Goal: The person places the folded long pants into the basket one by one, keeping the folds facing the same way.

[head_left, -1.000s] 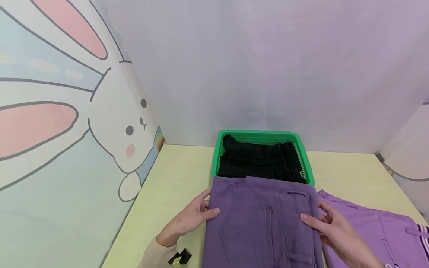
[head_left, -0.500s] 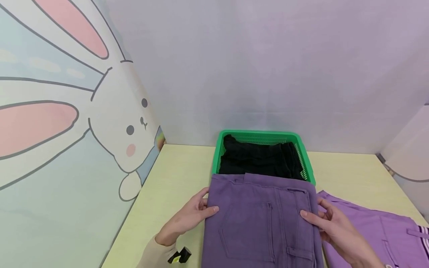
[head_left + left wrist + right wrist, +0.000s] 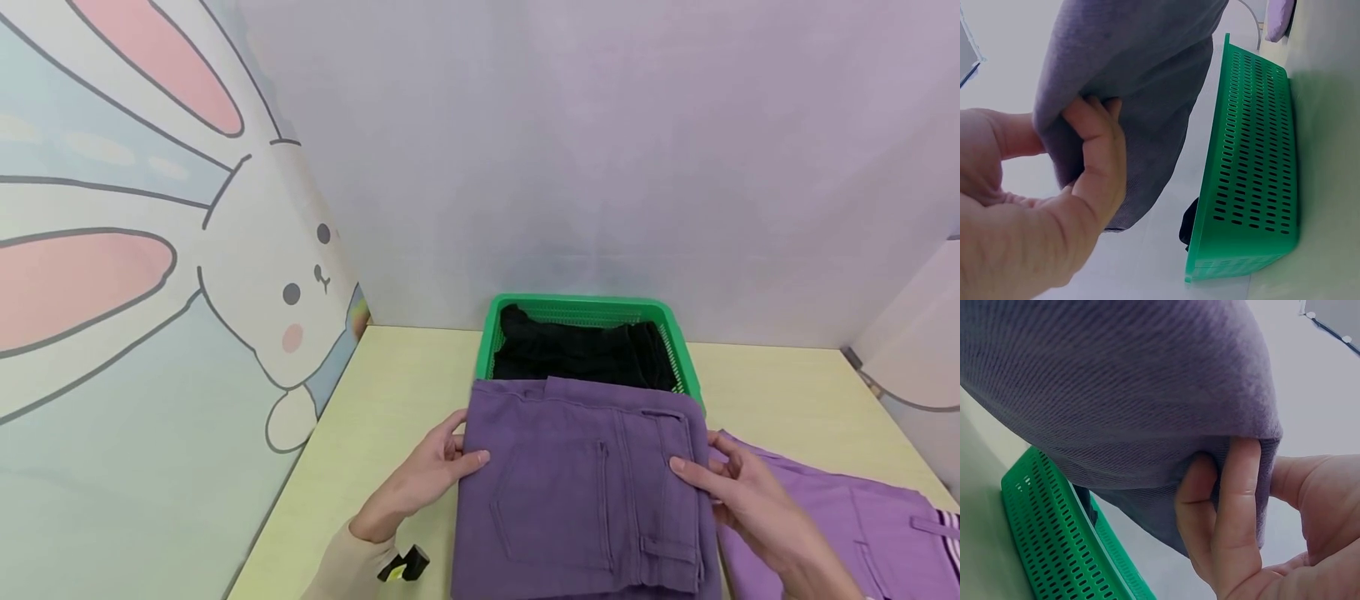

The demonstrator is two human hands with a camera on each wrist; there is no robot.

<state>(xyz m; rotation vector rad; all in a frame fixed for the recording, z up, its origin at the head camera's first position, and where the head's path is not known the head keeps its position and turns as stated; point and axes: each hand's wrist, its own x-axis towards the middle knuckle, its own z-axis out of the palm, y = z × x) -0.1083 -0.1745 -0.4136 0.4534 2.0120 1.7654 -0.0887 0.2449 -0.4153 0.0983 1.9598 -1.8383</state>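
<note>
A folded pair of dark purple trousers [image 3: 555, 500], back pocket and belt loop facing up, is held level between both hands. My left hand [image 3: 420, 475] pinches its left edge, thumb on top; the left wrist view shows the fingers curled beneath the cloth [image 3: 1141, 106]. On the opposite edge my right hand [image 3: 750, 500] grips the same way, its fingers bent under the fabric in the right wrist view. Just beyond the trousers' far edge stands a green plastic basket [image 3: 678, 350] with folded black clothing [image 3: 585, 350] inside. The trousers cover the basket's near side in the head view.
Lighter purple trousers [image 3: 840, 517] with a striped waistband lie on the pale table [image 3: 420, 358] at the right, partly behind my right hand. A white wall [image 3: 600, 167] rises behind the table, and a rabbit-printed panel [image 3: 262, 267] borders it on the left.
Both hands have moved the dark purple trousers slightly forward, toward the basket, so they hide a little more of the black clothing. The grip looks the same throughout.
</note>
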